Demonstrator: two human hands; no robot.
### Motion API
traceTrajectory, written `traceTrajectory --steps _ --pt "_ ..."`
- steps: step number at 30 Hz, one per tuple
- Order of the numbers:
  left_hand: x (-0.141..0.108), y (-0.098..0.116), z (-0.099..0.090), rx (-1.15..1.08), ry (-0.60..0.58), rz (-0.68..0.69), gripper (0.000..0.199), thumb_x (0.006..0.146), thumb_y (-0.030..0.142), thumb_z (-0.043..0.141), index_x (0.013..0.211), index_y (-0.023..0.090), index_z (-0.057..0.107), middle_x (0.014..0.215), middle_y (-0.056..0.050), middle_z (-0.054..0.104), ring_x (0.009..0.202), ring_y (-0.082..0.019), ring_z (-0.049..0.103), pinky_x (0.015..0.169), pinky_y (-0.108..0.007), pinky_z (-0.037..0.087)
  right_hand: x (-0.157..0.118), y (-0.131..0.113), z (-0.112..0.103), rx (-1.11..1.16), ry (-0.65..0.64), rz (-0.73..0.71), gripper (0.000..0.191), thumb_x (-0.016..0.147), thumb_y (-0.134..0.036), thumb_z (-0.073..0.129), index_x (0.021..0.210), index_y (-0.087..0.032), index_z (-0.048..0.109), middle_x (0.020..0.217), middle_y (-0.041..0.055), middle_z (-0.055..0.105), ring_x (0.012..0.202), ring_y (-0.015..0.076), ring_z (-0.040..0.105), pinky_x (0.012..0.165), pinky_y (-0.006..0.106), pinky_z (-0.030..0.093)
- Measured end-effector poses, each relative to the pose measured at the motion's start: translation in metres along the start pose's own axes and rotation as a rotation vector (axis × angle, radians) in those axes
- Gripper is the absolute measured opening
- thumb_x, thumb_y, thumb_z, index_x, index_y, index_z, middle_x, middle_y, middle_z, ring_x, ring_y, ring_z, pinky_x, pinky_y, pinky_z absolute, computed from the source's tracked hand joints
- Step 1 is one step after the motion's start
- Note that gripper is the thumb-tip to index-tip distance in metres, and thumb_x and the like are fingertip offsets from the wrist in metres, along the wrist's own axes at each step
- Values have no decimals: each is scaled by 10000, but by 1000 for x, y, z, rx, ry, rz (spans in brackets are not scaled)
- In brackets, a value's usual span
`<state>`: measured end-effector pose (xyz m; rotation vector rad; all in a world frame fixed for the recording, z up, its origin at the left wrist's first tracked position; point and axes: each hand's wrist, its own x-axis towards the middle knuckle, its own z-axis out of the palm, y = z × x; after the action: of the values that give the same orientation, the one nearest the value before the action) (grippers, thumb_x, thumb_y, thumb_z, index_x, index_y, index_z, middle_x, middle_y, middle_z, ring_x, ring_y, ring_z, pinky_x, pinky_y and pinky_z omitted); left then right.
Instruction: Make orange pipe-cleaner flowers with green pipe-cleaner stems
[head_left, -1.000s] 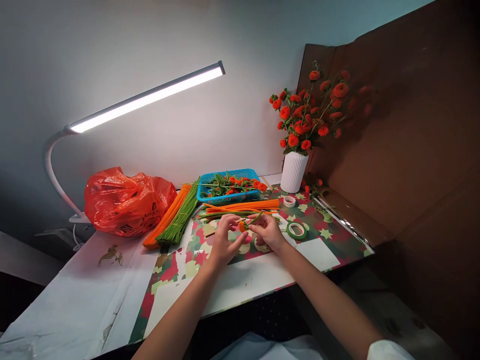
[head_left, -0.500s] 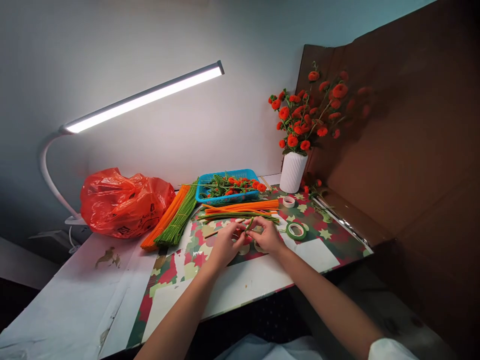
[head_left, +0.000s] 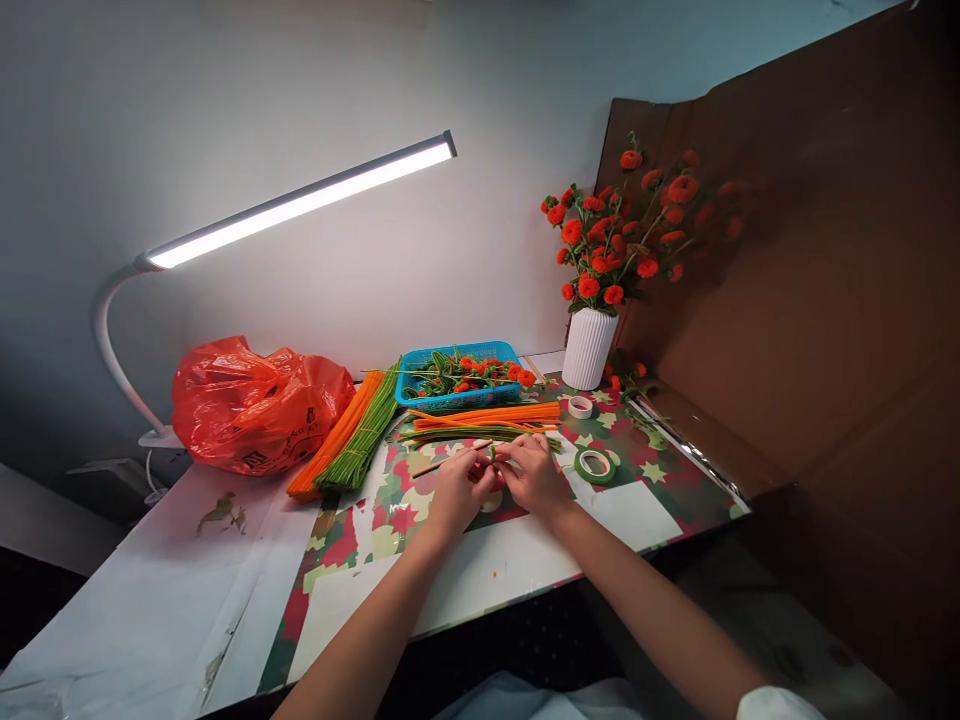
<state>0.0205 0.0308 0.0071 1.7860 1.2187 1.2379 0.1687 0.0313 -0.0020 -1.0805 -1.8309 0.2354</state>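
My left hand (head_left: 459,490) and my right hand (head_left: 536,477) meet over the patterned mat, fingertips pinched close together. Between them is a small green piece (head_left: 493,453), its ends hidden by the fingers. Just beyond lie orange stems (head_left: 487,414) and dark green stems (head_left: 442,435). A thin stick (head_left: 427,469) lies left of my left hand. To the right of my right hand is a roll of green tape (head_left: 595,465), with a smaller white roll (head_left: 580,407) behind it.
A blue basket (head_left: 457,401) holds red flowers and green leaves. Left of it are an orange and green stem bundle (head_left: 360,440), a red plastic bag (head_left: 259,410) and a lit lamp (head_left: 300,205). A white vase (head_left: 589,348) with red flowers stands at back right, beside brown cardboard (head_left: 810,300).
The fingers of both hands have drawn closer around the green piece, which now shows less. The whole view has shifted slightly, with the objects appearing a little further right.
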Motion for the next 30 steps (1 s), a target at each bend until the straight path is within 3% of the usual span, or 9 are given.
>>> traceTrajectory --steps 3,8,11,14,19,24,30 --pt "1 -1 -1 -12 -6 7 51 686 180 594 641 198 610 643 9 499 587 -139 421 570 -244 300 3 -1 -1 147 29 162 223 714 -120 650 905 -233 675 792 31 688 816 222 626 831 398 427" --pt "2 -4 -4 -47 -98 -57 42 714 212 569 684 186 581 652 14 523 599 -132 443 564 -230 317 7 2 -3 485 -69 371 235 688 -210 685 921 -206 661 742 22 693 712 201 662 648 322 522" --pt "2 -3 -3 -58 -83 -70 50 704 225 579 673 187 571 637 18 522 596 -131 439 557 -226 314 7 7 -3 536 -109 430 261 672 -252 701 924 -196 659 744 29 685 597 170 628 449 250 480" --pt "2 -2 -2 -49 -38 -65 55 678 227 595 645 190 571 637 13 527 609 -139 441 566 -231 317 5 10 -4 551 -127 436 291 666 -249 700 949 -195 655 745 21 673 557 143 594 369 201 423" --pt "1 -3 -3 -14 -35 -26 44 679 207 591 638 195 584 641 12 532 610 -141 443 577 -235 314 5 8 -7 544 -135 396 231 692 -268 689 916 -208 690 733 16 653 628 152 590 422 206 441" --pt "-2 2 -4 56 -52 33 84 701 200 595 617 194 588 672 7 530 620 -139 430 589 -235 310 7 5 -5 343 -102 310 79 678 -264 733 743 -220 730 779 40 687 789 212 611 718 342 497" --pt "-1 6 -6 16 -114 -12 117 726 245 603 627 183 589 671 -4 545 653 -147 457 594 -235 324 6 9 -7 340 -125 243 20 693 -232 724 705 -231 740 724 38 660 708 198 604 660 325 488"
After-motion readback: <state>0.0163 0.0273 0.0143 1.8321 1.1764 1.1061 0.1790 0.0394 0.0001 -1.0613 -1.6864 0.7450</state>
